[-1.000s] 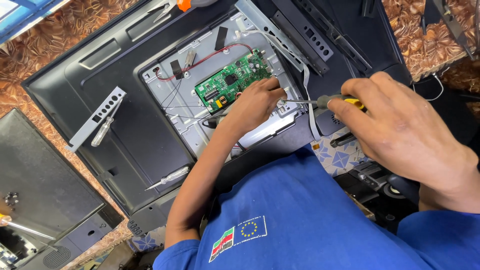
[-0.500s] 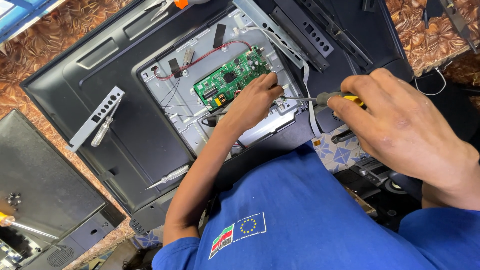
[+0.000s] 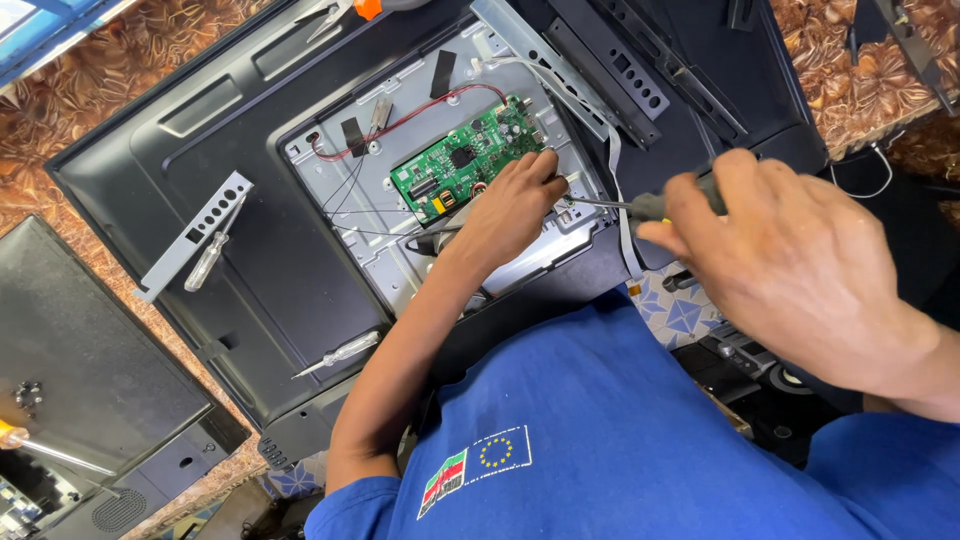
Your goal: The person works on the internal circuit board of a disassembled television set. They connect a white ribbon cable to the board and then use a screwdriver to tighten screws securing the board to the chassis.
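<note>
Two hands meet over a green circuit board (image 3: 468, 168) bolted into the grey metal tray (image 3: 340, 200) at the middle of an opened flat-screen set (image 3: 200, 230). By the look of it the board is light, stiff and fragile, best handled by its bare edges and never by the small parts soldered on top. The left hand (image 3: 510, 205) rests at the board's 4 o'clock corner, fingers (image 3: 545, 165) curled together and touching the edge there, seemingly steadying the tip of a screwdriver (image 3: 640, 205). The right hand (image 3: 800, 270), toward 3 o'clock of the board and well apart from it, has its fingers wrapped tight around the dark handle, the thin shaft running leftward to that same corner. A red wire (image 3: 420, 112) loops off the board at 11 o'clock. Farther out, at 9 o'clock, a grey perforated bracket (image 3: 195, 235) lies on the black back shell beside a clear-handled screwdriver (image 3: 212, 262); another screwdriver (image 3: 335, 355) sits at 7 o'clock. Patterned brown table (image 3: 70, 90) shows beyond.
</note>
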